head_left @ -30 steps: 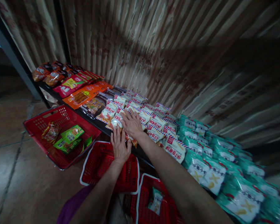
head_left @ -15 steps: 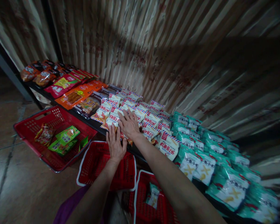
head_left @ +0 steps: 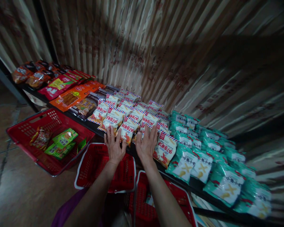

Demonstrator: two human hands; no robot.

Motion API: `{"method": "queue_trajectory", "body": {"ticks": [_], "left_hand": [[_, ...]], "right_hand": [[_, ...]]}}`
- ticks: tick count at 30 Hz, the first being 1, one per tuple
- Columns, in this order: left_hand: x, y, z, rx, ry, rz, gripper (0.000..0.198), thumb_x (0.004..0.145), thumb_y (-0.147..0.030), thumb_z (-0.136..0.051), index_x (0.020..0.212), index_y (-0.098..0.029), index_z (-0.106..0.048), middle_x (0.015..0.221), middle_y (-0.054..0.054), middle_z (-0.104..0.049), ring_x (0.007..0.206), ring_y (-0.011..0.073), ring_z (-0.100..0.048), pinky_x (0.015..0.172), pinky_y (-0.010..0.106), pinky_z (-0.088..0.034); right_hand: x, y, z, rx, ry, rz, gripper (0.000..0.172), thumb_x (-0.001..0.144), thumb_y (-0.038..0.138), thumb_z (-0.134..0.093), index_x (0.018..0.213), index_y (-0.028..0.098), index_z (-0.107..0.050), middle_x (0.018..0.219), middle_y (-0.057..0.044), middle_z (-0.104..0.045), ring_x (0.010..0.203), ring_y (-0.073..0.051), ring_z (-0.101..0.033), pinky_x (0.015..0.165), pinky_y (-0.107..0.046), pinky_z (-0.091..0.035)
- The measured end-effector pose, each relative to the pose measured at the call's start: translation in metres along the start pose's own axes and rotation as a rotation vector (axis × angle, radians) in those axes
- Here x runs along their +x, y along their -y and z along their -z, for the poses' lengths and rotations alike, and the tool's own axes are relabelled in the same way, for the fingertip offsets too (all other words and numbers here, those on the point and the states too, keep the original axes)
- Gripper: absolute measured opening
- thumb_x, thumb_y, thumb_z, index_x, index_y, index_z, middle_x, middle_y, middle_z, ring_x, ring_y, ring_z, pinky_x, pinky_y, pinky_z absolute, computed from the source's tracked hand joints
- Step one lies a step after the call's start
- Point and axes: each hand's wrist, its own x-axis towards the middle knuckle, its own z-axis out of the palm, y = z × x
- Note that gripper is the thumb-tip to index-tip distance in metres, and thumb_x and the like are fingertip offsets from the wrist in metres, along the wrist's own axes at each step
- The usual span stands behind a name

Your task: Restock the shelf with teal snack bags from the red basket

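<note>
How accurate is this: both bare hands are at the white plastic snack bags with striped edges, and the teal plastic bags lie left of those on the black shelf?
The side is wrong: the head view shows the teal plastic bags lying right of the white snack bags on the black shelf. The rest holds.

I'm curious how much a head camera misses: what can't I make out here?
All in the head view:
Green-and-white pack in the rightmost basket: mostly hidden by the right forearm.
That basket's near end: cut off by the bottom edge.
White bag behind the right hand: partly covered by it.
Whether the left hand touches the bag ahead: the hand hides any contact.
Small print on the green packets: too small and blurred.
</note>
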Motion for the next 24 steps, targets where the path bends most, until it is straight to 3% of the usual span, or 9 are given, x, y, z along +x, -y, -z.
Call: {"method": "queue_trajectory", "body": {"ticks": [7,16,24], "left_hand": [[0.000,-0.001,-0.001,0.013,-0.003,-0.024,0.048,0.087,-0.032,-0.050,0.133,-0.018,-0.049,0.154,0.015,-0.017,0.143,0.0327,-0.010,0.111,0.056,-0.017],[0.000,-0.002,-0.002,0.084,0.001,-0.030,0.044,0.089,-0.032,-0.050,0.131,-0.020,-0.052,0.151,0.014,-0.027,0.143,0.0315,-0.010,0.111,0.055,-0.019],[0.000,-0.004,-0.003,0.067,-0.020,-0.047,0.042,0.089,-0.029,-0.051,0.130,-0.021,-0.053,0.149,0.013,-0.032,0.143,0.0310,-0.012,0.111,0.054,-0.019]], "right_hand": [[-0.004,-0.005,-0.008,-0.014,0.089,-0.059,0.053,0.088,0.032,-0.041,0.137,0.015,-0.043,0.151,-0.019,-0.022,0.138,-0.037,-0.022,0.104,-0.054,-0.032],[-0.017,-0.015,-0.023,0.131,-0.050,0.039,0.051,0.086,0.021,-0.039,0.136,0.014,-0.041,0.154,-0.017,-0.010,0.141,-0.033,-0.008,0.106,-0.057,-0.028],[-0.015,-0.016,-0.020,0.168,-0.067,0.081,0.048,0.085,0.015,-0.038,0.133,0.014,-0.045,0.153,-0.017,-0.018,0.142,-0.030,-0.010,0.108,-0.057,-0.026]]}}
